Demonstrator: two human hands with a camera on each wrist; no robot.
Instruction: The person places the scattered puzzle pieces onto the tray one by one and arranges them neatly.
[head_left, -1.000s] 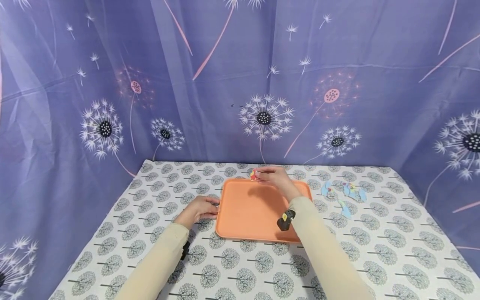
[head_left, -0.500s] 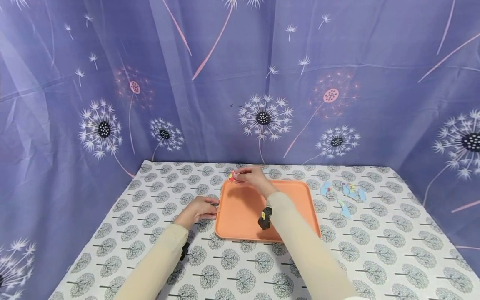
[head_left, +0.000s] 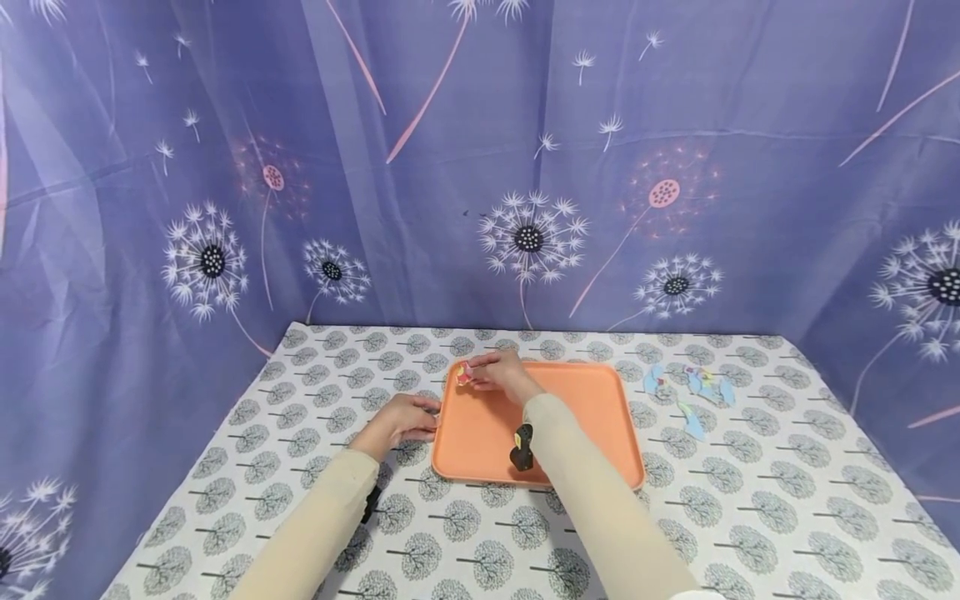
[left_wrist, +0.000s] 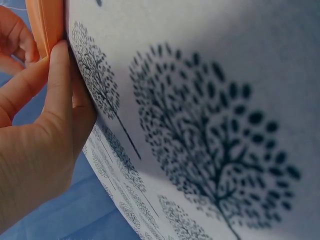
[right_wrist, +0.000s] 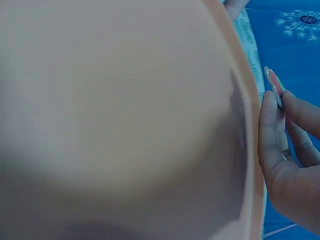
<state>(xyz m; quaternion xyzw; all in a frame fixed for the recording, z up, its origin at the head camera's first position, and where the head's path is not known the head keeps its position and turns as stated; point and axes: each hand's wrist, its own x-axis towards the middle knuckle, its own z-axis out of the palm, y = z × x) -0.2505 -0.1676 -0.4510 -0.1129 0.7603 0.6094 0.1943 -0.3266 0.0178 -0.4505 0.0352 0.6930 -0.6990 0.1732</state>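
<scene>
An orange tray (head_left: 480, 429) lies flat on the patterned cloth. At its left side my left hand (head_left: 403, 417) holds the rim, with thumb and finger at the tray's edge (left_wrist: 46, 22) in the left wrist view. My right hand (head_left: 504, 375) reaches across the tray to the back left corner. Between its thumb and fingers it pinches a small flat puzzle piece (head_left: 464, 374), red and yellow with a pale edge. The right wrist view shows the piece (right_wrist: 274, 84) edge-on at the fingertips, beside the tray's rim.
Several light blue puzzle pieces (head_left: 702, 382) with bits of red and yellow lie scattered on the tree-print tablecloth (head_left: 780, 467) right of the tray. Behind the table hangs a purple dandelion curtain (head_left: 450, 167).
My right hand has carried the puzzle piece left along the tray's back edge to the back left corner, then slightly nearer me and over the tray. My left hand has stayed put.
</scene>
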